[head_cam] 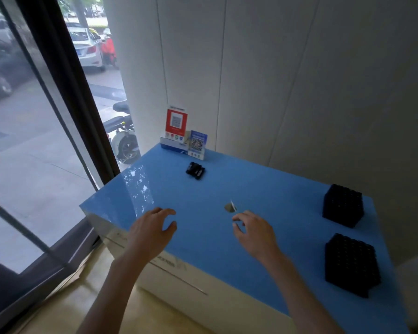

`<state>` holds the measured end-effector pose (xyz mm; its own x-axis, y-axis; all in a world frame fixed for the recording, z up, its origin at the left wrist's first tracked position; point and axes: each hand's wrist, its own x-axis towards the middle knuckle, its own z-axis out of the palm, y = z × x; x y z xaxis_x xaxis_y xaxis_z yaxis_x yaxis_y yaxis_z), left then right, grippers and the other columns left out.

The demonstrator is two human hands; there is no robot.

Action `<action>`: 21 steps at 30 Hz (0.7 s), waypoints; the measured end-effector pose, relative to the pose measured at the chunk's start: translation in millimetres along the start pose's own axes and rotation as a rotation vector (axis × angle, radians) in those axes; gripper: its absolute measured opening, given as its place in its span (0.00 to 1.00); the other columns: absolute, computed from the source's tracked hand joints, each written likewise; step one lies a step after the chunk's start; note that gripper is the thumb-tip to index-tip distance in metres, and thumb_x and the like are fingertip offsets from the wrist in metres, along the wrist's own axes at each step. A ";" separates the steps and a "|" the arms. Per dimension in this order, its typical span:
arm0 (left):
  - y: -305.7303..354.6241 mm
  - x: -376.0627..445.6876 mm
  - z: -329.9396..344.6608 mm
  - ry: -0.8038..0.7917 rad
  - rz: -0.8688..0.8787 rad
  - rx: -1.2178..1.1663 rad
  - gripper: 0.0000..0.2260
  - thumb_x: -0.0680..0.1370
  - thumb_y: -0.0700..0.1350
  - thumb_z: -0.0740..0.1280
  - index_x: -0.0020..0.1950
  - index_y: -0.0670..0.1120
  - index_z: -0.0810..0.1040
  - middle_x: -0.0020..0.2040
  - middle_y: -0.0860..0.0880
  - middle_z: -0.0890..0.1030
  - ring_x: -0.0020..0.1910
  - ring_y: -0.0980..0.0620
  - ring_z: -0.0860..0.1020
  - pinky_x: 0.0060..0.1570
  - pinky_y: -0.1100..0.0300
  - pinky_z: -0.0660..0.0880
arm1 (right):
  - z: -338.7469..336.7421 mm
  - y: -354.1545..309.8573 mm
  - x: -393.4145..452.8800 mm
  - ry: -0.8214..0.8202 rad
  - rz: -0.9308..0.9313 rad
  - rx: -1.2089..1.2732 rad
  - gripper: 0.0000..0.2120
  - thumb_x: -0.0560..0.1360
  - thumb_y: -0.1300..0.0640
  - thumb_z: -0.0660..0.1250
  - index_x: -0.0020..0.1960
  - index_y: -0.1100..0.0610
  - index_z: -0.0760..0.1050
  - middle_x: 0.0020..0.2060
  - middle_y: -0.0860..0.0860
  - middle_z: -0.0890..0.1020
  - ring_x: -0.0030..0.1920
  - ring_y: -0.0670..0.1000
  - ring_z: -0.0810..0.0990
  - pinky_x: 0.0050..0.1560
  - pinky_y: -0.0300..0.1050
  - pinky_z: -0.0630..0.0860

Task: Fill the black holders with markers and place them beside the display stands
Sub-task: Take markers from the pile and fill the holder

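Observation:
Two black block-shaped holders stand at the right edge of the blue table (pixel 203 239): the far holder (pixel 343 205) and the near holder (pixel 351 263). A small bundle of black markers (pixel 195 170) lies at the back, just in front of the red display stand (pixel 176 122) and the blue display stand (pixel 198 143). My left hand (pixel 152 231) hovers over the table's front left with relaxed, spread fingers and holds nothing. My right hand (pixel 251 229) is near the middle with loosely curled fingers, empty, close to a small grey scrap (pixel 230 207).
A white and blue box (pixel 173 144) carries the red stand in the back corner. White wall panels rise behind the table. A large window with a dark frame runs along the left; the floor lies below the table's front edge.

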<state>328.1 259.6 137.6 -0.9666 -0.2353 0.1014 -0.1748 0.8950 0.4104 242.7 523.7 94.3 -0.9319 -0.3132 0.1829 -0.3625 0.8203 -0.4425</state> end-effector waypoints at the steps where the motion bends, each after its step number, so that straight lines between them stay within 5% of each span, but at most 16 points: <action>1: -14.1 3.6 -6.3 0.000 0.003 0.006 0.14 0.80 0.54 0.64 0.65 0.58 0.77 0.62 0.56 0.79 0.59 0.49 0.78 0.54 0.53 0.75 | 6.4 -11.3 4.2 0.001 0.006 -0.007 0.09 0.79 0.50 0.64 0.56 0.49 0.79 0.53 0.44 0.80 0.52 0.47 0.80 0.47 0.42 0.74; 17: -154.4 119.7 -21.0 -0.063 0.038 0.009 0.15 0.81 0.55 0.62 0.67 0.57 0.75 0.64 0.56 0.78 0.61 0.51 0.77 0.55 0.53 0.77 | 84.8 -75.0 102.2 -0.018 0.116 -0.079 0.10 0.79 0.49 0.63 0.57 0.48 0.79 0.53 0.41 0.80 0.51 0.44 0.79 0.49 0.38 0.73; 21: -165.3 161.0 -11.1 -0.079 0.023 0.034 0.15 0.80 0.56 0.62 0.66 0.58 0.75 0.64 0.56 0.78 0.61 0.50 0.77 0.56 0.51 0.77 | 102.3 -67.1 142.5 -0.036 0.148 -0.044 0.09 0.79 0.48 0.62 0.56 0.46 0.78 0.53 0.41 0.80 0.49 0.44 0.79 0.52 0.46 0.77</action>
<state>203.4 69.6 96.1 -0.9819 -0.1853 0.0384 -0.1575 0.9126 0.3773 133.0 375.1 60.2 -0.9752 -0.2040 0.0864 -0.2213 0.8788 -0.4228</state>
